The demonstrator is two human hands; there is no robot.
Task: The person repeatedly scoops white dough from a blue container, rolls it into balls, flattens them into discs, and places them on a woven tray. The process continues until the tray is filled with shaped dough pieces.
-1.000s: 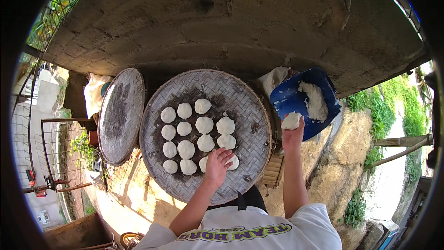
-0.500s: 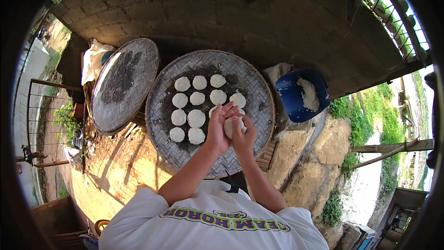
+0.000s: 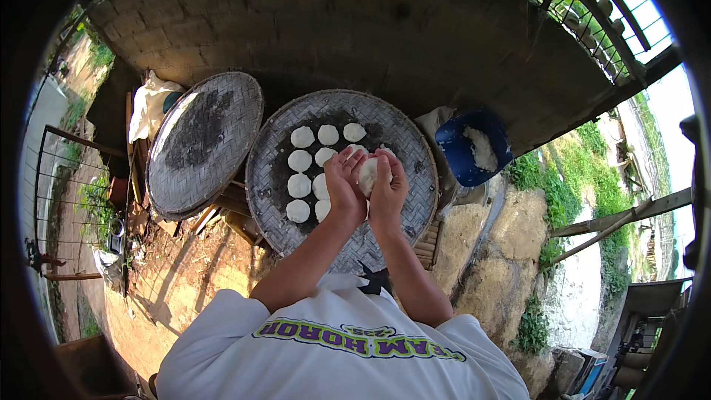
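Observation:
A white dough ball [image 3: 366, 177] is held over the woven tray, between my two hands. My right hand [image 3: 389, 191] is closed round it, with the thumb laid across the dough. Against its left side rests my left hand [image 3: 346, 187], palm turned up and fingers stretched out, slightly cupped. Below them is the round woven tray [image 3: 270, 200], dark in the middle. Flattened white dough rounds [image 3: 299, 160] lie on it in rows. My hands and forearms hide part of these rows.
A second round woven tray [image 3: 200, 141] leans at the left. To the right, a blue basin [image 3: 453, 150] contains a white dough mass [image 3: 481, 150]. A grey block wall [image 3: 333, 22] stands behind. Wire fencing [image 3: 74, 200] is at far left, rocky ground [image 3: 511, 252] at right.
My hands have parted slightly, with the left palm turned more upward and the dough ball showing more between them. The whole view has shifted a little.

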